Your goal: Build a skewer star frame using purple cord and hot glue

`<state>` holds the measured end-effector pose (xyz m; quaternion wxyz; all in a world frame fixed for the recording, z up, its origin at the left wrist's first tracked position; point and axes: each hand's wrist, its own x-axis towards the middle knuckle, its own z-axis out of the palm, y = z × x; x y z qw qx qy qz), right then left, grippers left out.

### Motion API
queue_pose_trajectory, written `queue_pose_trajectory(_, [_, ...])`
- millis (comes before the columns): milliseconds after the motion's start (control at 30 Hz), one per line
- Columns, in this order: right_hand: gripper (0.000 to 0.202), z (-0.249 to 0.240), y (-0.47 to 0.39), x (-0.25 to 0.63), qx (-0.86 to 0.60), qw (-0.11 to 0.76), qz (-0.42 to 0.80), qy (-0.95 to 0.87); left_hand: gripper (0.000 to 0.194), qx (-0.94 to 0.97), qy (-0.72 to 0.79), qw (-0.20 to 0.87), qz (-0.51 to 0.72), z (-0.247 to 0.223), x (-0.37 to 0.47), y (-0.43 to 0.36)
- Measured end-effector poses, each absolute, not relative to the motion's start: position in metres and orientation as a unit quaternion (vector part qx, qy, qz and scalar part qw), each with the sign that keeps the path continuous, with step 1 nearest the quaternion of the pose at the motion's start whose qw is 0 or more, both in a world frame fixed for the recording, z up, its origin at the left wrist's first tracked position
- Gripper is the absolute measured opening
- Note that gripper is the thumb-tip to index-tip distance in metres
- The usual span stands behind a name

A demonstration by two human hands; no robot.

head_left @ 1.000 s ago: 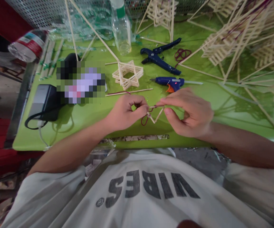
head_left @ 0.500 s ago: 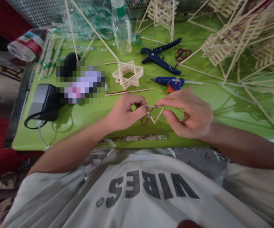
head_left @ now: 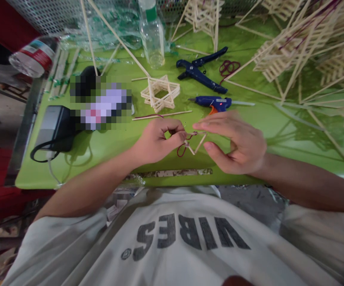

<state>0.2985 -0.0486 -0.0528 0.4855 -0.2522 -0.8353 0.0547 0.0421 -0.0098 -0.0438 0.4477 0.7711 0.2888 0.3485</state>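
Between thumb and fingers, my left hand (head_left: pixel 161 139) pinches a small triangular frame of wooden sticks (head_left: pixel 200 143) above the near part of the table. Dark red string (head_left: pixel 181 150) is tied to it and hangs in a loop. My right hand (head_left: pixel 234 143) is beside the frame's right corner, thumb and fingers apart. Its index fingertip is close to the upper stick; whether it touches is unclear. Beyond my hands lie a star-shaped stick piece (head_left: pixel 174 86), a blue glue gun (head_left: pixel 216 103) and a dark blue cutter (head_left: pixel 198 73).
On the green table (head_left: pixel 115 167) stand a plastic bottle (head_left: pixel 154 39) and, at left, a black-and-grey charger (head_left: pixel 55 127) with cables. A pixelated phone-like item (head_left: pixel 107 105) lies nearby. Large stick structures (head_left: pixel 291 51) crowd the right. Long sticks slant at the back left.
My right fingers have lifted slightly off the stick frame and spread wider from the thumb. The left hand and the frame stay nearly still.
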Motion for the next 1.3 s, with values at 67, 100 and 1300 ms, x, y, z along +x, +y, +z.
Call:
queue_pose_trajectory(67, [0.069,-0.053,-0.048,0.299,-0.249,0.481,0.057,-0.839,0.03,0.772,0.293,0.447,0.344,-0.043,0.042,-0.01])
queue_pose_trajectory(100, [0.069,-0.053,-0.048,0.299,-0.249,0.483,0.058,-0.837,0.03,0.774,0.297,0.441,0.344,-0.043,0.042,-0.011])
queue_pose_trajectory(1300, [0.013,-0.056,-0.055,0.296,-0.335,0.568,0.253,-0.708,0.032,0.889,0.127,0.072,0.434,-0.067,0.035,-0.008])
